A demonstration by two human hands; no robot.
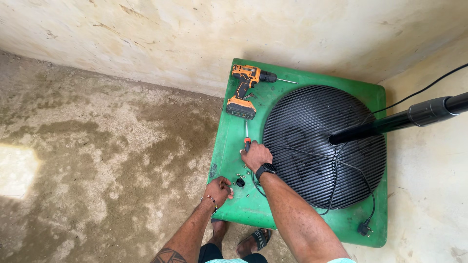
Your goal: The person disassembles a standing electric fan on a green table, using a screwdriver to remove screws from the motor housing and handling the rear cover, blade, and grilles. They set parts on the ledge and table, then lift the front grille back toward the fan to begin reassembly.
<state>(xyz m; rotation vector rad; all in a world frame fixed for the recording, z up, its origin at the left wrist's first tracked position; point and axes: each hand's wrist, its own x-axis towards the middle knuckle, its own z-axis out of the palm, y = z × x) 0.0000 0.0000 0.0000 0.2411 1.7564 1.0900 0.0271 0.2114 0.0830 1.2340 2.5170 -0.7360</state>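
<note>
My right hand, with a black watch on the wrist, is closed over the orange handle of a screwdriver lying on the green table. My left hand, wearing a bead bracelet, rests at the table's front-left edge with its fingers curled. Right beside it lie several small screws and a small black knob. An orange and black cordless drill lies at the far left of the table.
A round black ribbed fan base with a black pole covers most of the table. Its black cord ends in a plug at the front right. Walls meet behind the table. Bare concrete floor lies to the left.
</note>
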